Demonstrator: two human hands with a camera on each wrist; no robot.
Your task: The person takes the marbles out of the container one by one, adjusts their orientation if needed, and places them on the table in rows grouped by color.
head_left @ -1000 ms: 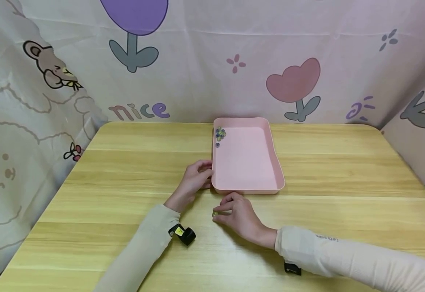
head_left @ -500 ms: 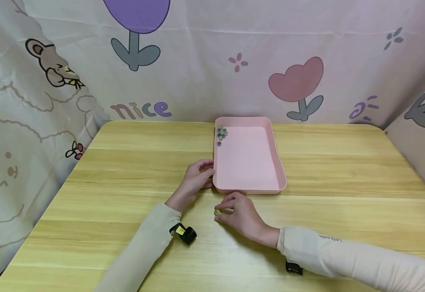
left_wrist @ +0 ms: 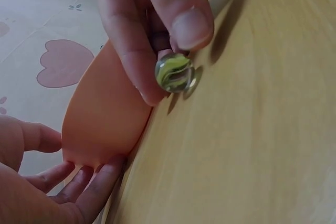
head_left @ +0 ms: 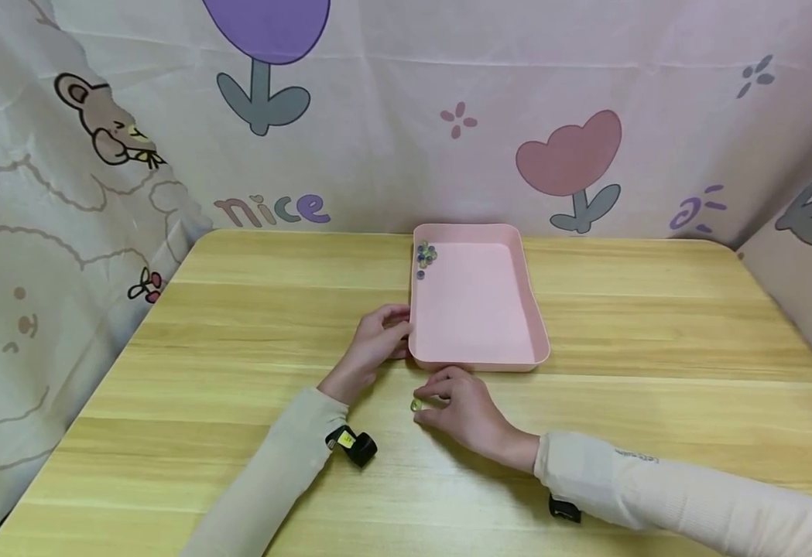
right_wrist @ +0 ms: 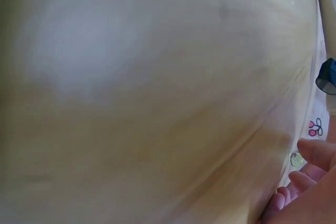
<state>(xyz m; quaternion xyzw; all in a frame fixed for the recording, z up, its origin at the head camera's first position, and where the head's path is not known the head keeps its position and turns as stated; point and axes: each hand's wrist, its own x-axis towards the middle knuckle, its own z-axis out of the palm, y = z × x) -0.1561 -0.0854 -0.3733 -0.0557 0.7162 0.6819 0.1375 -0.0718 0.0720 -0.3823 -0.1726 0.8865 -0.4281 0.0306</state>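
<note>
A pink tray (head_left: 475, 309) lies on the wooden table, with several small marbles (head_left: 426, 254) gathered in its far left corner. Along the tray's near left side, my left hand (head_left: 372, 340) grips the wall. The left wrist view shows its thumb and fingertips against the tray wall (left_wrist: 100, 114). In front of the tray's near edge, my right hand (head_left: 461, 408) has thumb and fingertips around a clear marble (left_wrist: 175, 72) with a yellow-green swirl, low over the tabletop. At the edge of the right wrist view the same marble (right_wrist: 296, 159) shows between the fingertips.
A patterned curtain (head_left: 378, 139) hangs behind the table (head_left: 294, 271) and along its sides. Black wrist cameras are strapped to both sleeves, the left camera (head_left: 358, 447) standing out over the table.
The head view shifts slightly, so everything sits a little farther right. Both hands stay nearly still, the left at the tray and the right around the marble, which shows a little more clearly.
</note>
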